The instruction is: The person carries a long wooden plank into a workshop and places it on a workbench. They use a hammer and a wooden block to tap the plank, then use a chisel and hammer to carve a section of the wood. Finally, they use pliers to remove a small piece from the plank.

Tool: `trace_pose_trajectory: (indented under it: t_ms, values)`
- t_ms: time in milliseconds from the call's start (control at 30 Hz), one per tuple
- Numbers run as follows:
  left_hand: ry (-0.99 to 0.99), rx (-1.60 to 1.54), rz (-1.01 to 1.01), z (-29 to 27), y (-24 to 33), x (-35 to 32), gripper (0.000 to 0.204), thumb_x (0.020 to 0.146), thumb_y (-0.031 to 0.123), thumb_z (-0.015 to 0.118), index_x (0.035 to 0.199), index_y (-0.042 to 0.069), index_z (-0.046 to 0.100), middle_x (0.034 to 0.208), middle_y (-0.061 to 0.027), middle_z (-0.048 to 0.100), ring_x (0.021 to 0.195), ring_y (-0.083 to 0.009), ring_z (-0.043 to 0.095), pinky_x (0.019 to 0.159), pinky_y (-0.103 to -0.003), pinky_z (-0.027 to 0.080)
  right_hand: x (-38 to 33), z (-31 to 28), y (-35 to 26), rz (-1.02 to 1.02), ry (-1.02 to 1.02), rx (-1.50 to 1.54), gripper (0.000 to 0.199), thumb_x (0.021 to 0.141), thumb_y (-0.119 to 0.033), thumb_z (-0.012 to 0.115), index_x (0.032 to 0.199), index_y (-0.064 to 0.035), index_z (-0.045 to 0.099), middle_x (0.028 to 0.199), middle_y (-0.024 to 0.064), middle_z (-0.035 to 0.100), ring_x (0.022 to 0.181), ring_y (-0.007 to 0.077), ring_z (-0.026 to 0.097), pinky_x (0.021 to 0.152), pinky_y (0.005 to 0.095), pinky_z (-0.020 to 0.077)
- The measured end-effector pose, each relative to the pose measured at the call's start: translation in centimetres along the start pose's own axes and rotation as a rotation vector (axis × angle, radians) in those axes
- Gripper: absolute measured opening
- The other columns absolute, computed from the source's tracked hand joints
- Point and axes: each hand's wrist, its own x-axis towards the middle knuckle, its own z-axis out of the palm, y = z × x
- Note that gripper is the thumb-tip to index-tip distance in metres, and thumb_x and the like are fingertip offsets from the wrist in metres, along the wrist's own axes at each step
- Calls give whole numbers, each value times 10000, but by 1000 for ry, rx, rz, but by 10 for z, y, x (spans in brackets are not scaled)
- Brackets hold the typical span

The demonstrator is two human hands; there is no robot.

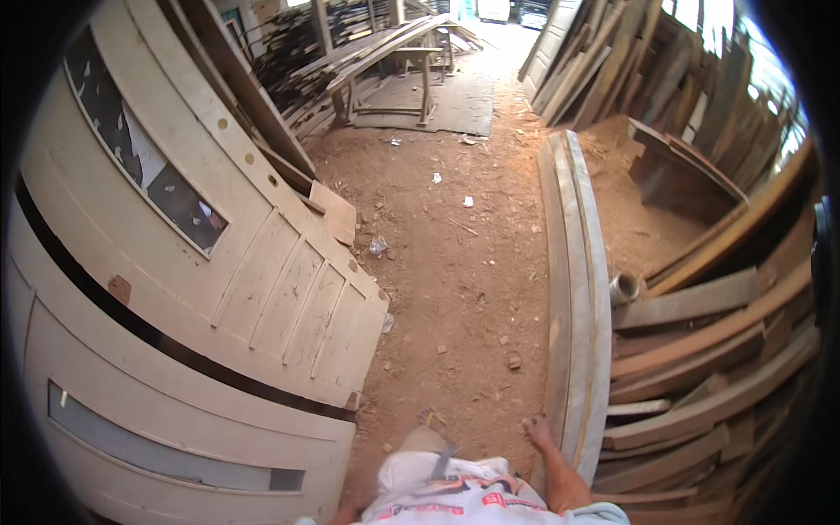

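Observation:
My right hand (pixel 537 430) hangs low beside the long stacked planks (pixel 570 306), its fingers loosely apart and nothing visible in them. It looks close to the left plank, but I cannot tell whether it touches the wood. Of my left arm (pixel 348 513) only a bit of skin shows at the lower edge, near the bottom corner of a cream door; the fingers of that hand are hidden. My white printed shirt (pixel 455 500) fills the bottom middle, with one sandalled foot (pixel 432 418) ahead of it.
Cream panelled doors (pixel 297 289) with narrow glass strips lean along the left. Piled timber (pixel 700 376) lines the right, beside a metal pipe end (pixel 623 289). Litter and wood scraps dot the dirt floor (pixel 446 262). A wooden workbench (pixel 394 66) carries boards farther off.

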Motion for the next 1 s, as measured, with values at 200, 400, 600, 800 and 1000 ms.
trace_pose_trajectory:
  t_ms: [200, 400, 600, 800, 1000]
  values:
    - [563, -430, -52, -278, 192, 91, 653, 933, 502, 633, 1321, -23, 630, 1348, -281, 625, 1299, -414, 570, 1098, -473, 432, 26, 1, -58, 56, -136, -120, 430, 920, -310, 723, 1122, 69, 684, 852, 202, 722, 800, 286, 731, 701, 439, 574]
    - [622, -568, 400, -477, 340, 196, 608, 955, 511, 633, 1247, -21, 653, 1093, -191, 706, 976, -277, 667, 850, -407, 529, 72, -30, -154, 283, -119, 206, 341, 913, -316, 723, 943, 22, 694, 825, 171, 697, 716, 257, 690, 587, 420, 539]
    - [469, -281, 193, -581, 385, 258, 786, 961, 604, 537, 1482, 17, 501, 1510, -270, 492, 1427, -390, 451, 1180, -461, 353, 241, -11, -180, 109, -171, -163, 563, 950, -518, 567, 1167, -20, 719, 1044, 196, 745, 950, 312, 723, 833, 473, 548]
    - [479, -578, -226, -577, 285, 288, 617, 937, 510, 622, 1265, -10, 672, 1260, -269, 679, 1178, -399, 651, 996, -488, 498, 454, -10, -312, -64, -188, -160, 461, 954, -393, 608, 1065, 37, 732, 957, 236, 730, 856, 311, 716, 704, 458, 557]
    - [316, -131, -207, -587, 315, 293, 454, 1000, 429, 537, 1248, 73, 672, 1159, -184, 721, 1059, -359, 687, 939, -486, 519, 645, -97, -549, -125, -92, 84, 408, 953, -364, 637, 955, 37, 715, 816, 167, 726, 756, 282, 708, 701, 428, 553]
